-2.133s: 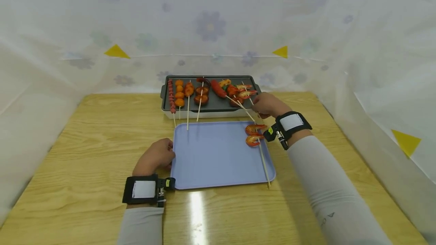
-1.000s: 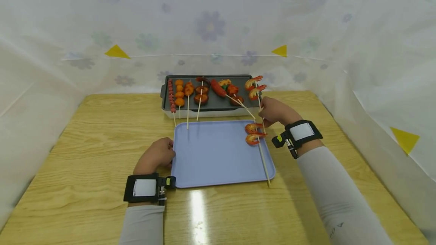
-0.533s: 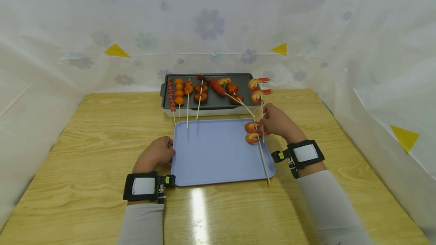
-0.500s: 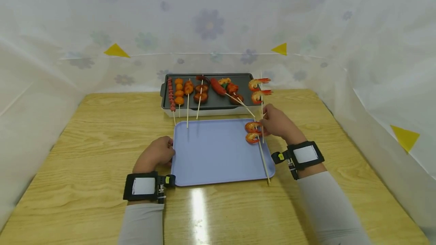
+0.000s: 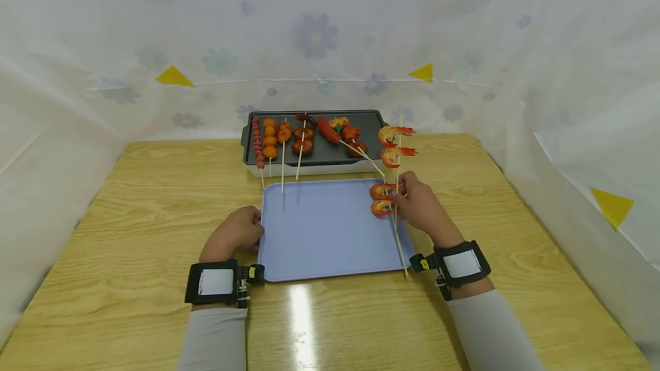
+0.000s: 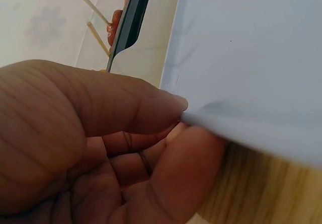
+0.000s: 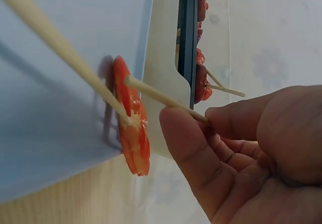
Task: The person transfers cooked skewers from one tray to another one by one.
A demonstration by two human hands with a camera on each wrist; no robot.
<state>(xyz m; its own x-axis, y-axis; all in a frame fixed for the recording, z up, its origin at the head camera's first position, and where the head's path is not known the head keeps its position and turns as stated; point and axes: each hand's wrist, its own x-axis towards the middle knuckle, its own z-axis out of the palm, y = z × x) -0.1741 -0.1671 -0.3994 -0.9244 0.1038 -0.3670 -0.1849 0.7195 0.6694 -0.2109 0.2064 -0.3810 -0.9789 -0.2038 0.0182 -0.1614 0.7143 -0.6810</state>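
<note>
My left hand pinches the left edge of the lavender tray between thumb and finger, as the left wrist view shows close up. In my right hand a shrimp skewer is held by its stick, pinched between thumb and forefinger; its two shrimps point up and away, in front of the griddle's right end. Below it, a second shrimp skewer lies along the tray's right side, its stick poking past the near edge. The right wrist view shows the pinched stick beside the lying shrimps.
Behind the tray stands a dark griddle on a white base. It bears several skewers, among them orange balls, mushrooms and a red sausage. Some sticks overhang its front. The wooden table is bounded by pale flowered sheeting.
My right hand has lifted the shrimp skewer off the griddle's right end and brought it nearer, over the tray's right edge. My left hand stays on the tray.
</note>
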